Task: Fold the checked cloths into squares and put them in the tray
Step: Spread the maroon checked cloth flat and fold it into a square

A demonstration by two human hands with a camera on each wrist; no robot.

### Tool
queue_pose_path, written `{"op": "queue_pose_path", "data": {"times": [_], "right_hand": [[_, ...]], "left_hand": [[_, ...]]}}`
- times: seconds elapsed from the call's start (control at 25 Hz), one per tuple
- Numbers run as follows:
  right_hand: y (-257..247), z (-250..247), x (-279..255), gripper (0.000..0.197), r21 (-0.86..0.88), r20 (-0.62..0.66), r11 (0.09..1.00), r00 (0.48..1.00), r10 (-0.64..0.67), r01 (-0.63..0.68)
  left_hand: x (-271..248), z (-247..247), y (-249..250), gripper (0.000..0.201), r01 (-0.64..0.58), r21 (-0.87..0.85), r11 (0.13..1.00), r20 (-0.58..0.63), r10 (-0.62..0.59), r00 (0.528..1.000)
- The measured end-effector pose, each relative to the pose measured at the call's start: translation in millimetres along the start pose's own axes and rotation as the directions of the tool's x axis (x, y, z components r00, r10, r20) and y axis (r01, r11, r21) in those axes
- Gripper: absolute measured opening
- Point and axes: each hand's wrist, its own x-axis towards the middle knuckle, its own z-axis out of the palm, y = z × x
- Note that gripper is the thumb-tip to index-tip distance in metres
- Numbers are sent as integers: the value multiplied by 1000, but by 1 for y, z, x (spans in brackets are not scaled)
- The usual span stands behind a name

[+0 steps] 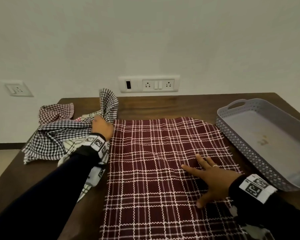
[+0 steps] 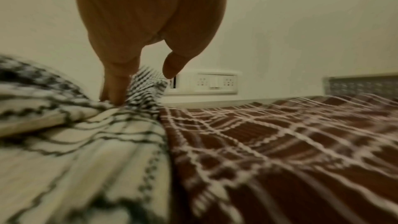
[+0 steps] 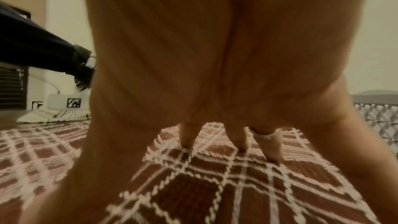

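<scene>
A maroon checked cloth [image 1: 156, 170] lies spread flat across the middle of the table. My right hand [image 1: 210, 177] rests flat on its right part, fingers spread; the right wrist view shows the fingers [image 3: 188, 137] touching the maroon cloth [image 3: 193, 185]. My left hand [image 1: 101, 124] is at that cloth's far left corner, against a crumpled black-and-white checked cloth [image 1: 47, 141]. In the left wrist view its straight fingers [image 2: 115, 83] press into that cloth [image 2: 148, 83], with the thumb apart. An empty grey perforated tray [image 1: 241, 149] stands at the right.
The pile at the left also holds a red-and-white checked cloth [image 1: 55, 111] and a cream cloth with thin black lines [image 1: 70, 146]. A socket panel [image 1: 148, 84] is on the wall behind the dark wooden table [image 1: 163, 104]. The tray's wall [image 3: 379, 122] is close to my right hand.
</scene>
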Motion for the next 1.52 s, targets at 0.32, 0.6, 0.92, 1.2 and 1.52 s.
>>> {"op": "queue_pose_path", "data": {"times": [0.32,0.6,0.92,1.2,1.52], "right_hand": [[22,-42,30,56,311,-584,932,737,341,-185],[69,-57,27,31,488,-715,836,434,549,-253],[81,-71,81,69,848,-383,527,624,681,-55],[100,-80,88,38,815,-573,311,605,553,489],[2,-68,91,62,66,-741,997,668,69,-30]], "left_hand": [[-87,78,21,79,-502,338,796,600,229,767],[-90,80,20,91,-538,407,738,701,125,702],[-94,79,27,92,-534,428,729,729,72,681],[-92,79,27,94,-536,418,733,738,69,671],[-82,71,52,98,-536,411,737,750,61,659]]}}
